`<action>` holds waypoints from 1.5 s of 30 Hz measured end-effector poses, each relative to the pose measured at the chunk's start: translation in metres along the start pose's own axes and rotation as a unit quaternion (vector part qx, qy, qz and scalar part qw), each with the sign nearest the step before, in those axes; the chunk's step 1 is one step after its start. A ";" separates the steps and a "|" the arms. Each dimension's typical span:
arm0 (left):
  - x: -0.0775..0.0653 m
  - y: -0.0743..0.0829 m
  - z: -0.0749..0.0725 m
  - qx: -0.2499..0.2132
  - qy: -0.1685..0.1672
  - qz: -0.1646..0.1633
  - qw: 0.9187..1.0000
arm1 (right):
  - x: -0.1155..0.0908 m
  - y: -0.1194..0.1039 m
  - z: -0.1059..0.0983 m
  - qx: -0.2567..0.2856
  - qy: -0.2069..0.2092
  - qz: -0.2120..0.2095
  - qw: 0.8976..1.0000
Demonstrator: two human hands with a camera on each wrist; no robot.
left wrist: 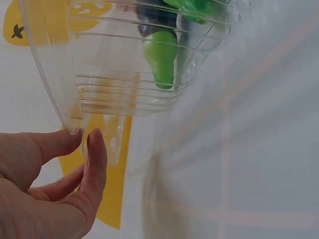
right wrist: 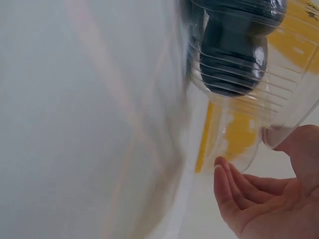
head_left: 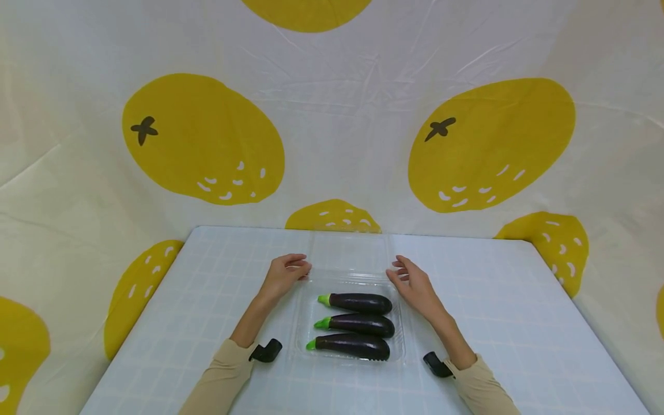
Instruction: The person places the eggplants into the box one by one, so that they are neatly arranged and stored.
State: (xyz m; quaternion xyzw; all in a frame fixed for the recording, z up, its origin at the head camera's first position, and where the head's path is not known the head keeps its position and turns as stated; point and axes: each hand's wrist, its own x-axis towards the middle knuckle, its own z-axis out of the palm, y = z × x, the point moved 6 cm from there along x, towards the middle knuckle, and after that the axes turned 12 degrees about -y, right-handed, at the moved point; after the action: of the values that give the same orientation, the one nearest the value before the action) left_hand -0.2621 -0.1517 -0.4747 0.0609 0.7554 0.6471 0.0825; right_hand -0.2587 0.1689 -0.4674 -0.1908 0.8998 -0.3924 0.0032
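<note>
Three dark purple eggplants (head_left: 358, 324) with green stem ends lie side by side in a clear plastic clamshell container (head_left: 402, 346). Its clear lid (head_left: 353, 252) is folded back, away from the person. At the left end of the hinge, my left hand (head_left: 284, 275) pinches the lid's edge between thumb and forefinger. Opposite it, my right hand (head_left: 415, 285) has its thumb at the container's corner, with the fingers gently bent and apart from the thumb. The right wrist view shows the right fingertips (right wrist: 219, 162) beside the lid's edge.
A table (head_left: 498, 323) with a pale checked cover bears the container. Behind it hangs a white cloth (head_left: 347, 115) printed with large yellow fruit. Black wrist devices (head_left: 267, 350) sit at both sleeve cuffs.
</note>
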 end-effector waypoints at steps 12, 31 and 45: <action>-0.002 0.006 -0.002 0.001 0.023 0.015 1.000 | -0.001 -0.009 -0.012 0.007 0.053 -0.050 0.997; -0.004 0.021 -0.002 0.064 0.036 0.045 0.996 | -0.001 -0.015 -0.025 0.012 0.096 -0.068 0.993; -0.011 0.029 -0.004 0.092 0.048 0.097 0.990 | -0.005 -0.019 -0.030 0.033 0.105 -0.082 0.990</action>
State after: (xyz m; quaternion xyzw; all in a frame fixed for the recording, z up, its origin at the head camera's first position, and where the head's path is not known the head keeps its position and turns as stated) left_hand -0.2528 -0.1533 -0.4445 0.1101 0.8051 0.5823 -0.0234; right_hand -0.2520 0.1804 -0.4341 -0.2218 0.8627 -0.4392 -0.1174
